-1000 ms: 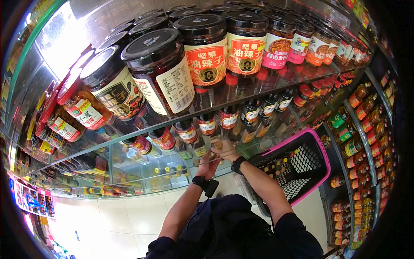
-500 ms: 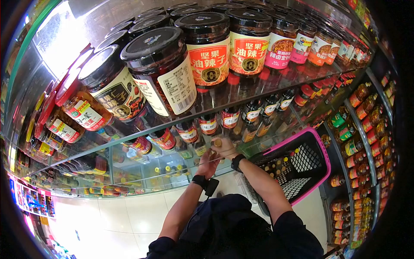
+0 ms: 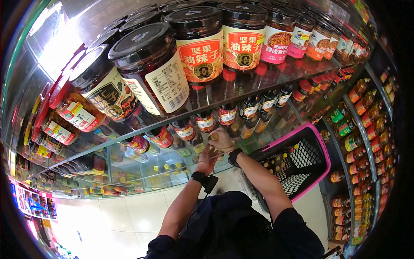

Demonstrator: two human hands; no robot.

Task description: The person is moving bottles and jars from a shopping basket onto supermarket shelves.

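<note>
My right hand (image 3: 223,141) is closed around a small bottle with a tan cap (image 3: 214,136), just below the edge of the upper glass shelf. My left hand (image 3: 207,159) is close beneath it, its fingers curled near the bottle's lower part; whether they grip it is hard to make out. Behind my hands stand dark bottles with red and white labels (image 3: 205,123) on the shelf below. To the right, a black basket with a pink rim (image 3: 326,160) holds several small capped bottles (image 3: 276,163).
Large black-lidded jars (image 3: 200,47) line the upper glass shelf (image 3: 129,137) over my hands. Yellow-capped bottles (image 3: 172,166) stand on a lower shelf. Racks of oil-coloured bottles (image 3: 358,157) rise at the right. Pale floor tiles (image 3: 125,216) lie below.
The view has shifted slightly, so the jars and basket appear a little further left. My hands stay together, with the bottle still in my right hand.
</note>
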